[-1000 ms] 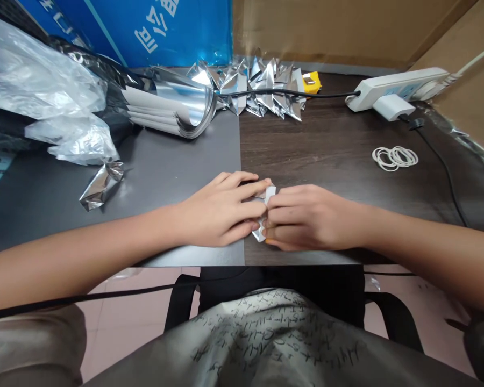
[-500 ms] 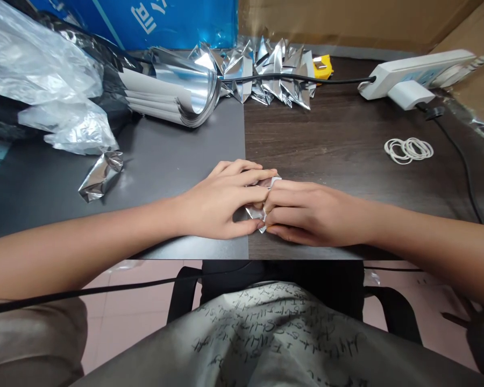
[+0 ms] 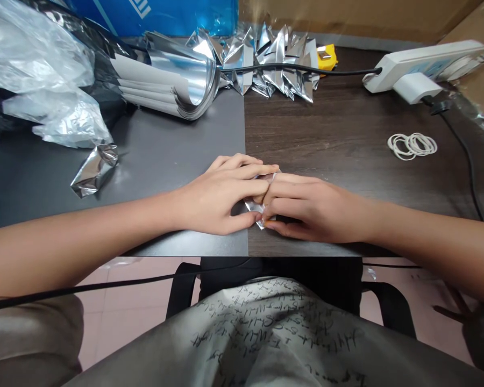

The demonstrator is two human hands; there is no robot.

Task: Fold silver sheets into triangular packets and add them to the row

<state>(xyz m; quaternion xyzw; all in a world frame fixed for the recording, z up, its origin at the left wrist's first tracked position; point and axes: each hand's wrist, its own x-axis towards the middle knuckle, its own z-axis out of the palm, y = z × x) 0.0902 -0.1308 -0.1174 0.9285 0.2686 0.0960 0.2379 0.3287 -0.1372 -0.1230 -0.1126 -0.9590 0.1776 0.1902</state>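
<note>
A small folded piece of silver foil (image 3: 251, 206) lies on the table near its front edge, at the seam between the grey and dark wood surfaces. Over its left side, my left hand (image 3: 215, 196) presses with outstretched fingers and its thumb at the lower corner. My right hand (image 3: 318, 209) has curled fingers gripping the foil from the right, its fingertips meeting those of the left. Most of the foil is hidden beneath both hands; a white edge shows at its top.
A curled stack of foil-backed sheets (image 3: 149, 86) sits at the back left, with a pile of folded foil pieces (image 3: 284, 62) beside it. A foil packet (image 3: 94, 169) lies left. White rubber bands (image 3: 412, 146), a power strip (image 3: 423, 67) and its cable (image 3: 290, 66) are to the right and back.
Both hands stay on the foil in nearly the same place, with slight finger shifts. The camera view has tilted a little, moving the background upward.
</note>
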